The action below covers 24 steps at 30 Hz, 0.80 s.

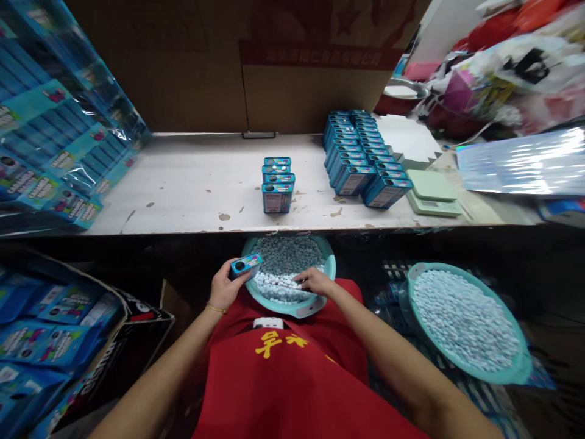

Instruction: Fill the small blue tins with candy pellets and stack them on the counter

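At frame centre, my left hand (223, 288) is closed around a small blue box (245, 264). My right hand (316, 282), partly curled, meets white pieces (274, 285) in a teal basin (332, 268); I cannot tell whether it grips any.

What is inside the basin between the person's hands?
Small pale pieces, with the right hand at them. Their top layer covers the floor of the basin, which cannot be seen.
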Motion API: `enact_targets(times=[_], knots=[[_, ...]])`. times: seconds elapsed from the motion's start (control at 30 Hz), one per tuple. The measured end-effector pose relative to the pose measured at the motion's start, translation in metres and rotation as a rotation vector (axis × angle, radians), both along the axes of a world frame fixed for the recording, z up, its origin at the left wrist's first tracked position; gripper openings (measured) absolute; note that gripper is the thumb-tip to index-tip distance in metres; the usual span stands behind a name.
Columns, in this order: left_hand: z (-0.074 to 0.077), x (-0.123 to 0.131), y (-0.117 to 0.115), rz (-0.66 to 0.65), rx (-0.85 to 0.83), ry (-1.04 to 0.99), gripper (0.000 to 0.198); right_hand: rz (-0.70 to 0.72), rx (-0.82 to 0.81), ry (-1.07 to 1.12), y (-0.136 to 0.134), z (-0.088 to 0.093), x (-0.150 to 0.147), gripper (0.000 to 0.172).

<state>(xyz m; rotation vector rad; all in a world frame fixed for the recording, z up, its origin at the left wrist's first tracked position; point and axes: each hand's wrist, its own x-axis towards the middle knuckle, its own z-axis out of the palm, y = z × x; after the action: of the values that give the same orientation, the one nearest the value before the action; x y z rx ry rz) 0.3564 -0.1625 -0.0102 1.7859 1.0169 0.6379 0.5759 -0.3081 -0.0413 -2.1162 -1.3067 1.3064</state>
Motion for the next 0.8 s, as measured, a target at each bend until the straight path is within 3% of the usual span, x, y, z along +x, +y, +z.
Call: enact_targets(times=[0.17,0.27,0.4,0.57,0.7,0.8], knots=[[-0.002,0.008,-0.004,-0.068,0.041,0.020,0.041,-0.162,0.101,0.149,-0.003,0.058,0.015,0.036],[-0.003,0.015,-0.008,-0.134,0.092,0.061,0.039,-0.058,0.165,0.016,0.005,0.088,0.016,0.036],[-0.004,0.022,-0.013,-0.191,0.185,0.100,0.040,0.189,0.197,-0.325,0.022,0.120,0.004,0.034],[-0.007,0.023,-0.016,-0.210,0.240,0.131,0.039,0.335,0.029,-0.670,0.043,0.149,-0.029,0.028],[-0.009,0.022,-0.015,-0.198,0.233,0.109,0.039,0.398,0.041,-0.729,0.047,0.167,-0.048,0.028],[-0.009,0.017,-0.013,-0.175,0.181,0.083,0.039,0.399,0.058,-0.738,0.037,0.173,-0.041,0.028]])
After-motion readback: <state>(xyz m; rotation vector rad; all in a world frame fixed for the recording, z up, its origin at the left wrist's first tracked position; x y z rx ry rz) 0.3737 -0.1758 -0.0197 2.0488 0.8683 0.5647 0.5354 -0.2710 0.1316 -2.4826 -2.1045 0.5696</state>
